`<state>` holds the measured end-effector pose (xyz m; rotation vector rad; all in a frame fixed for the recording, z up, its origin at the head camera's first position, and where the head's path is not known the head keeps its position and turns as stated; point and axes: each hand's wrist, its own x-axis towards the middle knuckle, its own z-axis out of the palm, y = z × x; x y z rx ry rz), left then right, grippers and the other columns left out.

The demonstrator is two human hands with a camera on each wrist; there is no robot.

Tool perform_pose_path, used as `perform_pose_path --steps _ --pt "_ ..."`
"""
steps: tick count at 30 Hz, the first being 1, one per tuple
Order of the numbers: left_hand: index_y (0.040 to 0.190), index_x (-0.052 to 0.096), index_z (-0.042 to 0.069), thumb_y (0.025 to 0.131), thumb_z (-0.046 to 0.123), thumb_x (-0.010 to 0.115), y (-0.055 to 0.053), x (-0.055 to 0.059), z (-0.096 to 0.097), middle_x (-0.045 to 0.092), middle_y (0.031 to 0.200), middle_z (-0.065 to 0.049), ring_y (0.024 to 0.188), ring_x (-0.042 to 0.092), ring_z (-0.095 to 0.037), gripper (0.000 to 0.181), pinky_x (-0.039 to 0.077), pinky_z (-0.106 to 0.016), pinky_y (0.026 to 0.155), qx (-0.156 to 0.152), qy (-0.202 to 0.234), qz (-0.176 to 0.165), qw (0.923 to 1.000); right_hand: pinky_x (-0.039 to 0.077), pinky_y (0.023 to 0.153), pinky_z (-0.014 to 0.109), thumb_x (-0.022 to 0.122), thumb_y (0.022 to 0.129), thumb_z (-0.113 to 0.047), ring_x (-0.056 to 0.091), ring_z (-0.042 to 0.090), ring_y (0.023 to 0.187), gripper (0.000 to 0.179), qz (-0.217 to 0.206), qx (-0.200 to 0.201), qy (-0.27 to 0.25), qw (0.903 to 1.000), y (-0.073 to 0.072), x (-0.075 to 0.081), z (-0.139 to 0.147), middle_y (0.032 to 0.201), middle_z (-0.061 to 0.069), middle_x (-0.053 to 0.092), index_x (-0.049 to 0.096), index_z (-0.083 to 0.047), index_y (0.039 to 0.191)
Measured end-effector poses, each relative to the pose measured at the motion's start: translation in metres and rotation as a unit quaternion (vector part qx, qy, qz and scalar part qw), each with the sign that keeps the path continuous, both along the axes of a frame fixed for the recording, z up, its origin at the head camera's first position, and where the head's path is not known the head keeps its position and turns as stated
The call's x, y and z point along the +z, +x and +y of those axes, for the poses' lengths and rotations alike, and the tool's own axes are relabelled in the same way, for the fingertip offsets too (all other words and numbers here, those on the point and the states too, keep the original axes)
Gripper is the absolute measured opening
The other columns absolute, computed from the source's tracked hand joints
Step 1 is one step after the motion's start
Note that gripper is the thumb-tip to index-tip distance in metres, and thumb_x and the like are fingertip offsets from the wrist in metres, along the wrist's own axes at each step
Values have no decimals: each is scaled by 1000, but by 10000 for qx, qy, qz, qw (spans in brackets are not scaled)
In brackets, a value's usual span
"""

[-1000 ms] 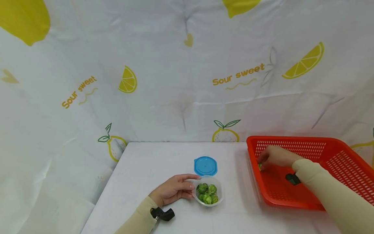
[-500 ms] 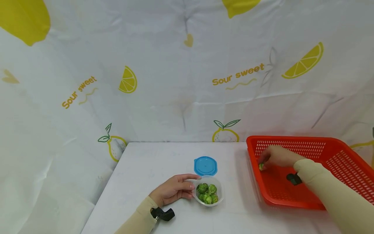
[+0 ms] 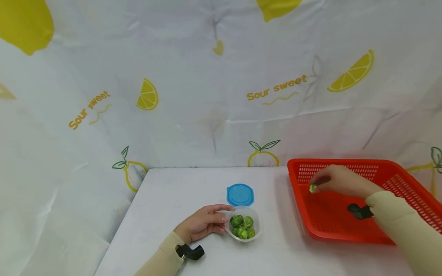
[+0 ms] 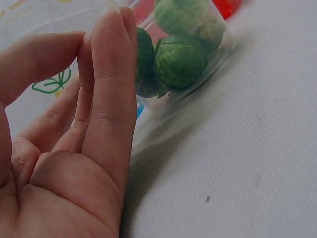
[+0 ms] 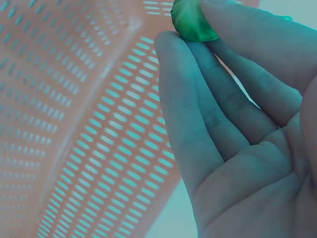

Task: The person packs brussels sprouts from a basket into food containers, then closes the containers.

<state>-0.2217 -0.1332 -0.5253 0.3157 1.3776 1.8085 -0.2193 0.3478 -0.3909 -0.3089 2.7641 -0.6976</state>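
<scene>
My left hand point(image 3: 202, 224) holds the left rim of a small clear plastic container point(image 3: 256, 234), thumb and fingers at its edge. Several Brussels sprouts point(image 3: 243, 227) lie inside; the left wrist view shows green sprouts point(image 4: 181, 62) through the clear wall. Over the left part of a red plastic basket point(image 3: 331, 226), my right hand point(image 3: 340, 182) pinches one Brussels sprout point(image 5: 193, 20) between thumb and fingertips. Slotted basket walls stand behind that hand in the right wrist view.
A blue lid point(image 3: 239, 194) lies flat on the white table point(image 3: 186, 188) just behind the container. The basket stands at the right, near the back edge. A white curtain point(image 3: 193, 126) with lemon prints hangs behind the table.
My right hand has risen from the basket's left side with the sprout and shifted slightly right. My left hand stays at the container. The head view has turned slightly right.
</scene>
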Motion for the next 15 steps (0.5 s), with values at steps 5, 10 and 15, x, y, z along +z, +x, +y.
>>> perform_pose_path --steps 5,10,15 --pt "160 51 10 106 13 68 0 -3 -2 75 97 0 88 76 -11 56 66 -24 85 15 31 -47 10000 65 91 52 84 95 -30 67 23 108 35 265 -71 95 9996 13 14 -2 116 0 79 81 -14 126" --pt "160 50 10 106 14 69 0 -3 -2 75 97 0 89 75 -10 58 66 -23 85 -21 52 -19 10000 66 89 49 83 96 -30 67 22 107 34 450 -103 -51 9989 23 25 -8 116 -2 79 81 -16 127" --pt "160 51 10 106 14 69 -1 -1 0 74 98 0 89 75 -10 57 66 -23 85 -25 55 -24 10000 63 86 38 83 96 -32 67 21 106 33 688 -103 -140 9975 31 33 -23 116 -4 79 81 -21 127"
